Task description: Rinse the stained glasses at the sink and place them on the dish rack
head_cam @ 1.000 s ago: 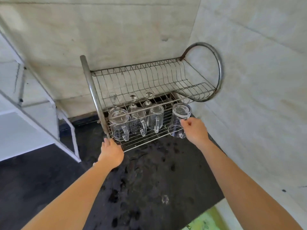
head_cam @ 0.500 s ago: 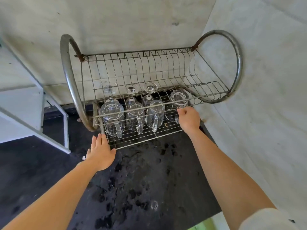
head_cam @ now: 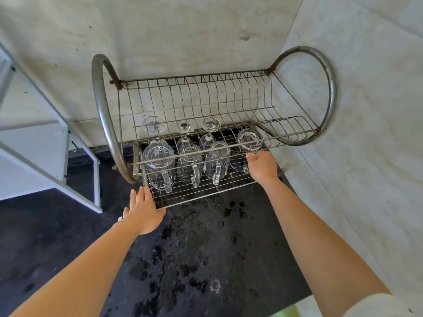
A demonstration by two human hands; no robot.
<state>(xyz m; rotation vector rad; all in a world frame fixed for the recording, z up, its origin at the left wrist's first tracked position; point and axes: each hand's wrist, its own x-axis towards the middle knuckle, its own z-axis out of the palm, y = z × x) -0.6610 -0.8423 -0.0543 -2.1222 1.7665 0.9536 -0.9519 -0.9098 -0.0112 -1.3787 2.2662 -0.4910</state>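
The dish rack [head_cam: 100, 106] stands at the back of the dark counter [head_cam: 206, 259], pushed into the corner where two pale walls [head_cam: 366, 145] meet. Its long axis runs left to right along the back wall, with a metal hoop at each end.

On the lower shelf [head_cam: 206, 191], at its right end, a glass mug [head_cam: 249, 139] stands upside down, base up, just under the front rail of the upper tier. The right hand [head_cam: 262, 167] is curled against the near side of this mug. Its back faces the camera, so the fingers are hidden, but it appears to grasp the handle.

To the left, three mugs [head_cam: 190, 163] stand in a row along the shelf, also mouth down, close together, handles pointing toward the front edge. Behind them, stemmed glasses [head_cam: 186, 128] stand inverted, feet up, near the back edge.

The left hand [head_cam: 144, 211] lies released on the front left corner of the lower shelf, fingers straight on the wires and thumb along the front edge.

The upper tier holds nothing. In front of the rack the counter is spotted with water. A white metal frame [head_cam: 66, 143] stands at the counter's left edge, apart from the left hoop.
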